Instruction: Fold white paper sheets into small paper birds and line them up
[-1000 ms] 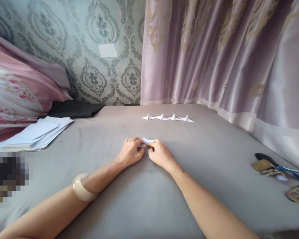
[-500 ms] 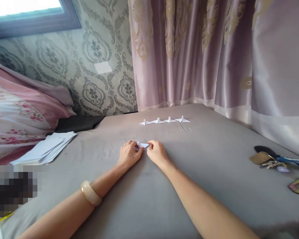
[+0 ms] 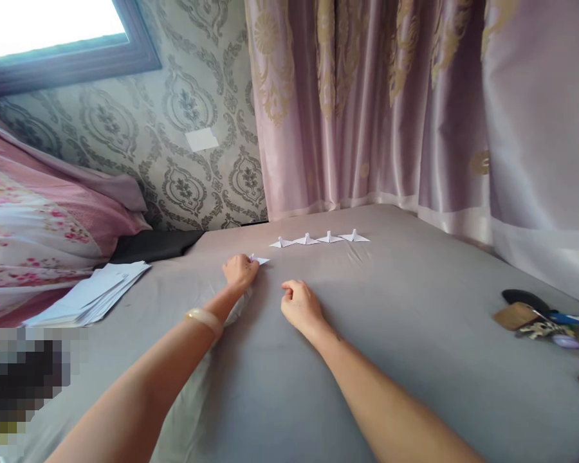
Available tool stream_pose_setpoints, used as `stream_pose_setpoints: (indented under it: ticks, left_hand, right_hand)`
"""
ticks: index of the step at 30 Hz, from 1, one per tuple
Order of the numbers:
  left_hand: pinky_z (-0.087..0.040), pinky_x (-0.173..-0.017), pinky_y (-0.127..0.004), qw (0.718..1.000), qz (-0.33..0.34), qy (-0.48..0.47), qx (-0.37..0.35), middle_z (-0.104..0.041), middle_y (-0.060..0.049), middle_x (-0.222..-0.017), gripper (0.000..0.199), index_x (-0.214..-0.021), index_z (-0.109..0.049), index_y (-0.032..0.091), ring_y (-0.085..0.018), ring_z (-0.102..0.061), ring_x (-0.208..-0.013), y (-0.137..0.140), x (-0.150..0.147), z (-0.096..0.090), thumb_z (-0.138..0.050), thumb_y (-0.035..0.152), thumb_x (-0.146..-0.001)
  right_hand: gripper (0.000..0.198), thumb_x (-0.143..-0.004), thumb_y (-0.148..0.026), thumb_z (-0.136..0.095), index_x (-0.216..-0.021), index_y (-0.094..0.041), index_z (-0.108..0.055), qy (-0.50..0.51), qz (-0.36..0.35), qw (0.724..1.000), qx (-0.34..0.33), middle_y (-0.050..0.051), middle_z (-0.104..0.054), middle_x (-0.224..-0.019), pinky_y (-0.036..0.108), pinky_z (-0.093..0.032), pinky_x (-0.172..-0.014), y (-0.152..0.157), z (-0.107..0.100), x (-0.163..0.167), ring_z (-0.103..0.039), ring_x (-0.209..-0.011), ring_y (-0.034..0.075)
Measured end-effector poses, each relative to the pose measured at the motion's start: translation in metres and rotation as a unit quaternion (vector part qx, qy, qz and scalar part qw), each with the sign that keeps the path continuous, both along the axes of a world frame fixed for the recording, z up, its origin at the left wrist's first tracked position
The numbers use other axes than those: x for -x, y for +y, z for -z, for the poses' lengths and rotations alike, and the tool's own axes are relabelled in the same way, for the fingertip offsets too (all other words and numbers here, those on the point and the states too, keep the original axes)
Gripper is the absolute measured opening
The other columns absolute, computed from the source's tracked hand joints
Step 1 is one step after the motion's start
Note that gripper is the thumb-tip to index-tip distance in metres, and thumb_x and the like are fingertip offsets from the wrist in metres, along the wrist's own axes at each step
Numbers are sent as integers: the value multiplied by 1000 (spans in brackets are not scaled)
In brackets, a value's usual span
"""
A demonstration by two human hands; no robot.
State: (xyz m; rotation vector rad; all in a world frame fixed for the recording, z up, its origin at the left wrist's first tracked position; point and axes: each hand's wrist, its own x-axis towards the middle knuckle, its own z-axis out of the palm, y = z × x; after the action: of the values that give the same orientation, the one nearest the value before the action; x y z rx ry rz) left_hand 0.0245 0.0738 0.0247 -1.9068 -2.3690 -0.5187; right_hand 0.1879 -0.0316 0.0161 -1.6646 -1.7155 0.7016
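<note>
My left hand (image 3: 240, 271) is closed on a small folded white paper piece (image 3: 261, 260), which looks like origami with a pointed wing showing to the right of the fingers. The rest of it is hidden behind the hand. A pale bangle circles that wrist. My right hand (image 3: 300, 305) rests on the grey sheet nearer to me, its fingers curled in with nothing visible in them. Beyond both hands, several similar folded paper pieces (image 3: 307, 239) stand side by side in a row, each with a raised middle and two flat points.
To the left, a stack of white paper (image 3: 94, 292) lies beside a dark folded cloth (image 3: 159, 246). Keys (image 3: 540, 329) with a brown tag and blue strap are at the right. Pink curtains (image 3: 357, 128) hang along the far edge of the grey sheet (image 3: 390, 308).
My left hand has moved forward and left, carrying the folded paper piece towards the row. My right hand has let go of it and stayed nearly in place, fingers curled.
</note>
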Motion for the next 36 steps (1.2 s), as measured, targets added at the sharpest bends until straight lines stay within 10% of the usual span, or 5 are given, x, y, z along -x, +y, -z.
stream_pose_setpoints:
  ticks: [13, 36]
  left_hand:
    - [-44, -94, -45, 999, 13, 28, 16, -66, -15, -113, 25, -103, -67, 12, -30, -58, -111, 88, 3, 12, -54, 29, -90]
    - [-46, -93, -38, 996, 8, -83, -35, -66, -13, -115, 34, -105, -66, 18, -29, -59, -113, 83, 29, 23, -55, 38, -79]
  right_hand:
    - [35, -83, -10, -45, -108, -19, -68, -28, 0, 1000, -1, 6, -68, -109, 27, -43, -83, 3, 8, 2, -63, -101, 19]
    - [35, -83, -9, -45, -106, -19, -69, -32, -3, 999, -19, 5, -69, -107, 25, -44, -85, 5, 9, 1, -64, -99, 18]
